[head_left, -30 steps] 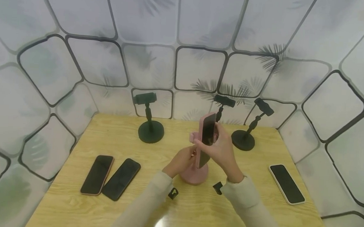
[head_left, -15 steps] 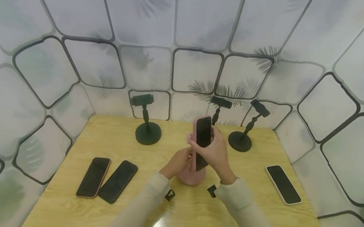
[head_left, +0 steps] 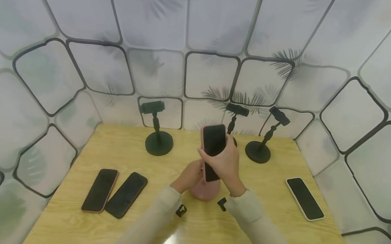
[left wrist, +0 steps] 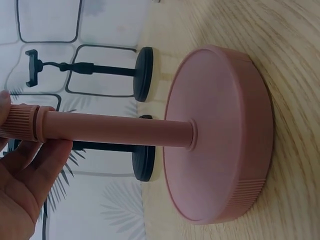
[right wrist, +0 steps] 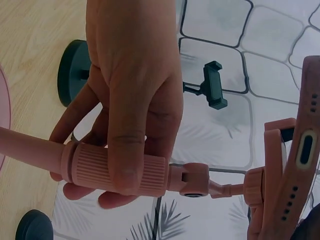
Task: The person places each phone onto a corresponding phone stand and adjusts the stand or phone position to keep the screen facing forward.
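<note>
A pink phone stand (left wrist: 215,135) stands upright on its round base at mid-table. My left hand (head_left: 189,175) grips the stand's ribbed collar (right wrist: 120,167), thumb laid along it and fingers wrapped beneath. A pink-edged phone (head_left: 213,138) sits at the stand's clamp (right wrist: 272,162), its dark screen facing me and its top leaning slightly left. My right hand (head_left: 225,162) holds this phone from the right, thumb across the screen and fingers behind. In the head view the phone and hand hide the clamp.
A dark green stand (head_left: 159,142) stands back left, and two black stands (head_left: 258,151) back right. Left on the wooden table (head_left: 168,164), a pink-edged phone (head_left: 100,190) lies beside a black phone (head_left: 126,195). A white-edged phone (head_left: 305,198) lies right. Patterned walls rise behind.
The phone has turned from nearly edge-on to facing me, and my right hand has swung left with it. My left hand keeps its grip on the stand.
</note>
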